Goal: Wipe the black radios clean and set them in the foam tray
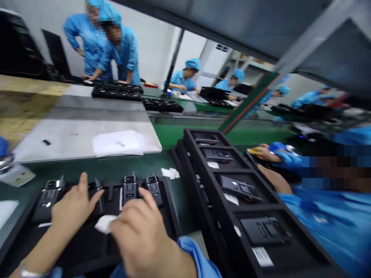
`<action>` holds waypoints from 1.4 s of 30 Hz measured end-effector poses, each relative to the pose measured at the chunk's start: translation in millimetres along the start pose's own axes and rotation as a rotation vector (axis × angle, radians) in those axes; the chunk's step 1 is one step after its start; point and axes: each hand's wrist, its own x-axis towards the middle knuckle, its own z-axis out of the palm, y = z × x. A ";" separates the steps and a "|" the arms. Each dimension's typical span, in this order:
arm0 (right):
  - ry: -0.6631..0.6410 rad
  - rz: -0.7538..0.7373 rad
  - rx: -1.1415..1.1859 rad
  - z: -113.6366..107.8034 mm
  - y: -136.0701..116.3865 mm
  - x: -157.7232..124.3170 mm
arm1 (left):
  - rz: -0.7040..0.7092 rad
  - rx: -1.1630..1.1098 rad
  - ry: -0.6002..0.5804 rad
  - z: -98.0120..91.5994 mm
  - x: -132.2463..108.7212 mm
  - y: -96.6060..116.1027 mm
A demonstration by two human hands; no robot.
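Note:
A black foam tray lies before me with several black handheld devices with stub antennas, which look like two-way radios. My left hand is over the tray's left part, index finger and thumb spread. Beside its thumb is one radio, partly hidden; whether I touch it cannot be made out. Another radio is at the tray's left end. My right hand, slightly blurred, is closed on a white wipe. Just beyond that hand are two more radios, a middle one and a right one.
Stacked black trays with more devices and white labels stand at my right. Crumpled white paper lies near them. Ahead are a white board and a white sheet. A co-worker's sleeve is close on the right; other people work beyond.

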 end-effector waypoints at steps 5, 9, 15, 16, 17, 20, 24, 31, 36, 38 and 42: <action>0.110 0.219 0.245 31.9 41.0 -46.7 | -0.085 -0.043 0.006 6.7 5.7 22.1; 0.112 0.232 0.303 53.8 51.5 -75.3 | -0.167 -0.157 -0.013 7.8 12.9 20.2; 0.194 0.372 0.449 46.0 59.9 -67.8 | 0.042 -0.716 0.163 19.0 -28.5 -7.5; 0.218 0.395 0.479 44.2 59.6 -62.2 | 0.108 -0.824 0.216 22.7 -39.4 -11.1; 0.237 0.401 0.507 43.1 58.4 -55.7 | 0.167 -0.892 0.260 26.3 -49.9 -13.9; 0.247 0.325 0.570 46.5 48.5 -30.9 | 0.301 -0.966 0.347 34.4 -74.4 -17.9; 0.088 0.105 0.541 60.3 25.8 7.6 | 0.376 -0.965 0.385 36.3 -86.5 -20.4; -0.220 -0.030 0.202 72.5 17.9 39.9 | 0.435 -0.927 0.519 34.6 -91.9 -26.3; -0.154 0.061 0.242 70.1 35.4 33.8 | 0.456 -0.984 0.482 42.0 -93.5 -28.2; -0.161 0.060 0.320 65.0 29.6 35.6 | 0.433 -1.007 0.440 44.7 -92.2 -28.9; -0.371 -0.040 0.354 58.3 11.1 50.2 | 0.440 -1.015 0.432 44.7 -88.9 -28.6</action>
